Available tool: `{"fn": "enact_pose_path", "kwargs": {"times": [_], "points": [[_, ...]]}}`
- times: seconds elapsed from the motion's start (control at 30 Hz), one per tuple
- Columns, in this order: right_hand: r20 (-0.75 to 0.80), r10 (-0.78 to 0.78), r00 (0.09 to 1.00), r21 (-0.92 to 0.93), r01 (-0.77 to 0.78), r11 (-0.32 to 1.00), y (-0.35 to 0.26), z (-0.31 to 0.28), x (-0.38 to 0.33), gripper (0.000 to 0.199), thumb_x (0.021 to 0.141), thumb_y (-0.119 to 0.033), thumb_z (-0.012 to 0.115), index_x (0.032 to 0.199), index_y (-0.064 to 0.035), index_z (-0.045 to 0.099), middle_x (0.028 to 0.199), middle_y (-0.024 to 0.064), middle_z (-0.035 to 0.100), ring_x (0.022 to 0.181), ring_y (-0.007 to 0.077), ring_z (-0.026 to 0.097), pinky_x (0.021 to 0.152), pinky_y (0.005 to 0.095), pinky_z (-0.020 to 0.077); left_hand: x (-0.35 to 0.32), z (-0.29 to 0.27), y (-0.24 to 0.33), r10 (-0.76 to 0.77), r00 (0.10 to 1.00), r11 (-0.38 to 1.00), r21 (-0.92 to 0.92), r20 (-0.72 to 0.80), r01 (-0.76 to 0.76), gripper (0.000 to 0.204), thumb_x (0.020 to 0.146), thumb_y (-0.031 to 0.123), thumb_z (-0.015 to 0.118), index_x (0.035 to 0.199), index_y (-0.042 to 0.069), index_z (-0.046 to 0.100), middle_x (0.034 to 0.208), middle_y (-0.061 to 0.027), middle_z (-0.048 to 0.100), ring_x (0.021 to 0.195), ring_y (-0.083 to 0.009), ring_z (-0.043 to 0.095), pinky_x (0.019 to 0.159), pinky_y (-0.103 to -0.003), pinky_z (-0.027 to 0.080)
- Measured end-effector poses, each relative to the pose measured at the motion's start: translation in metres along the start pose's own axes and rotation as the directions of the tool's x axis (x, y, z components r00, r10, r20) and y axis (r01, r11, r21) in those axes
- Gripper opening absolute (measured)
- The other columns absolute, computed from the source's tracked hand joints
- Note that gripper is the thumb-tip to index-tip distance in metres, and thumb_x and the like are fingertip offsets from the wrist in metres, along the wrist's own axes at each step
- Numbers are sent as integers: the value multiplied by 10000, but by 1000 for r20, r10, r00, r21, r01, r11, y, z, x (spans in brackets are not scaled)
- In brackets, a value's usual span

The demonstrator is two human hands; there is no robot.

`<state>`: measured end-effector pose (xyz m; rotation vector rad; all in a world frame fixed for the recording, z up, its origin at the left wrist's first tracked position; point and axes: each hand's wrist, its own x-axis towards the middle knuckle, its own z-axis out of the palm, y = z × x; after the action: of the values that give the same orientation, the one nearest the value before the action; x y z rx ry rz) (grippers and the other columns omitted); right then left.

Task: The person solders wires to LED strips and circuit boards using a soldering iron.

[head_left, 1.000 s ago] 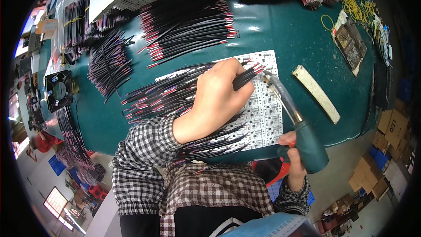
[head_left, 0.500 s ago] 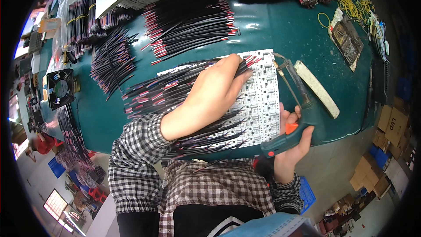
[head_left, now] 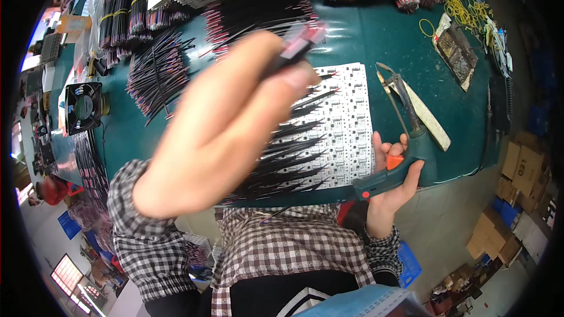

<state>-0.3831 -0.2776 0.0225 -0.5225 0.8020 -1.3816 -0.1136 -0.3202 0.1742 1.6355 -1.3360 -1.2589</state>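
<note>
My left hand (head_left: 229,117) is raised over the table, blurred by motion, its fingers closed on a small bundle of black wires (head_left: 296,47) with reddish ends. Below it lies a white sheet of circuit boards (head_left: 346,117). Rows of black wires (head_left: 288,158) rest across the sheet's left part, partly hidden by my left hand and forearm. At the sheet's right edge my right hand (head_left: 390,191) grips a dark green soldering gun (head_left: 388,181) with an orange trigger. The gun's metal tip and thin feed tube point up and away, just right of the sheet.
Further wires (head_left: 258,9) are laid out behind my left hand, with a pile of wires (head_left: 155,73) to their left. A small black fan (head_left: 82,108) stands at the left. Beyond the gun are a pale strip (head_left: 432,120), a dirty tray (head_left: 455,53) and yellow rubber bands (head_left: 467,3).
My left hand has lifted off the sheet, moving up and left with the wire bundle. More wires on the sheet are uncovered. My right hand and the soldering gun have hardly moved.
</note>
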Motion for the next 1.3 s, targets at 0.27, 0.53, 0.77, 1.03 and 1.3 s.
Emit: {"fn": "enact_pose_path", "kwargs": {"times": [0.27,0.53,0.77,1.03,1.3], "points": [[99,-78,992,-212,98,972,-42,-18,-1,616,993,-468,466,1325,49,424,983,82,558,919,212,588,833,409,564,29,58,-80,-214,929,888,-336,302,314,144,916,129,578,929,-15,575,732,-44,644,485,-72,507,455,-224,411],[119,-32,992,-373,75,925,-42,-25,-22,671,967,-478,506,1319,85,408,984,114,559,928,229,595,755,360,603,24,73,-94,-61,993,996,68,105,54,227,816,148,695,888,-56,624,728,-47,645,651,-77,566,594,-269,462],[60,2,998,-525,30,851,-49,-15,-39,644,907,-450,612,1211,104,488,1019,178,593,948,286,635,733,375,614,23,76,-94,35,998,981,194,-53,-24,222,754,113,680,900,-48,637,768,-112,672,679,-140,596,678,-307,501],[98,52,994,-687,30,726,-53,-9,-49,536,934,-394,572,1107,113,544,989,203,595,784,247,644,678,327,592,32,79,-95,60,997,966,253,-41,-48,156,762,112,620,774,-41,586,713,-227,605,695,-419,613,631,-452,475],[70,133,989,-756,-35,654,-51,-2,-54,439,920,-344,603,1021,82,570,950,177,599,827,227,630,748,338,558,31,83,-99,100,991,975,209,-89,-79,167,765,115,627,744,-37,563,691,-219,589,685,-421,604,621,-452,470]]}}
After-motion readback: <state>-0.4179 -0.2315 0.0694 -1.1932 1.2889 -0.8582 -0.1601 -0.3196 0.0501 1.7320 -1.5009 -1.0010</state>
